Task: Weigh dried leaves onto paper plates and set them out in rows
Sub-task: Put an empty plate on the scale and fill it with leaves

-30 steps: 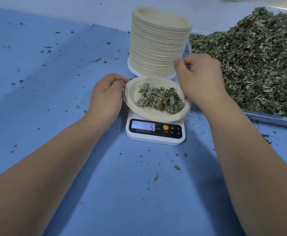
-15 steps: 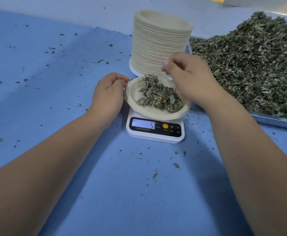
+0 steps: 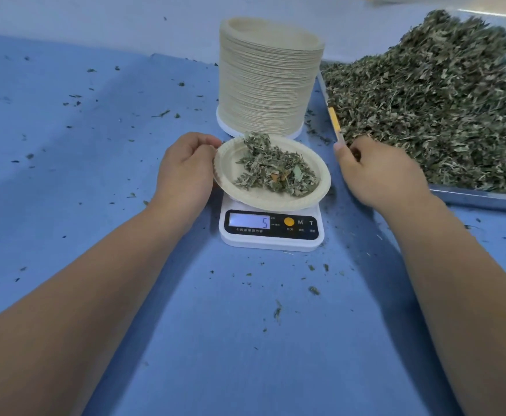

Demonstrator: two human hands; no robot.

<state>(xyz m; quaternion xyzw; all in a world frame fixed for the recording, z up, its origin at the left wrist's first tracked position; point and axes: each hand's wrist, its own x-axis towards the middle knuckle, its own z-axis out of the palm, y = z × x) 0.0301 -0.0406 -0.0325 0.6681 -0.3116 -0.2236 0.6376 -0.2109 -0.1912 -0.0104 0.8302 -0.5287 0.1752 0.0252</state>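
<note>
A cream paper plate [image 3: 233, 163] sits on a small white digital scale [image 3: 271, 235] whose display reads 5. A small heap of dried leaves [image 3: 275, 169] lies on the plate. My left hand [image 3: 185, 172] pinches the plate's left rim, thumb on top. My right hand [image 3: 384, 175] is to the right of the plate, at the near edge of the big pile of dried leaves [image 3: 432, 109], fingers curled; whether it holds leaves is hidden.
A tall stack of paper plates [image 3: 269, 79] stands just behind the scale. The leaf pile fills a metal tray [image 3: 486, 199] at the right. Blue cloth [image 3: 95, 145] covers the table, strewn with leaf crumbs.
My right hand has moved from above the plate to the right, onto the tray's leaf pile. More leaves lie on the plate than a second ago. The left hand stays at the rim.
</note>
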